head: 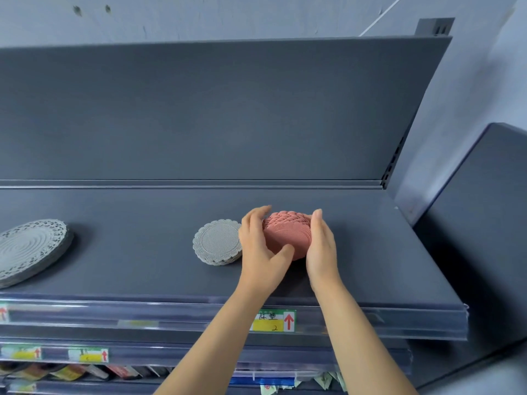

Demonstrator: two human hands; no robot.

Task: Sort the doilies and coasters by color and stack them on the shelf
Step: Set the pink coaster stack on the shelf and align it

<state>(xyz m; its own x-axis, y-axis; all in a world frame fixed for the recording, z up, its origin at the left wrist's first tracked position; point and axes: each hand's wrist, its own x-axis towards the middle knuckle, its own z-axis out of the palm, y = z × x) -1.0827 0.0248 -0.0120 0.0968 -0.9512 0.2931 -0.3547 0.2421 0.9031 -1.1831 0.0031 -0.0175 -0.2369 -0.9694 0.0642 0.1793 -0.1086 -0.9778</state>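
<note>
Two hands, left hand (pixel 258 246) and right hand (pixel 322 246), clasp a pink coaster stack (pixel 286 233) on the shelf (pixel 142 269); a price label (pixel 275 320) below reads "2".

Large grey doily stack (pixel 30 250) cut off by left edge. Pink coaster stack (pixel 286 233) partly hidden: left hand (pixel 261 253) covers its left side, right hand (pixel 322 249) its right; base unseen. Small grey stack (pixel 218 246) right rim behind left hand. Shelf label (pixel 273 320) writing blurred. Lower-shelf packets (pixel 71 372) indistinct.
</note>
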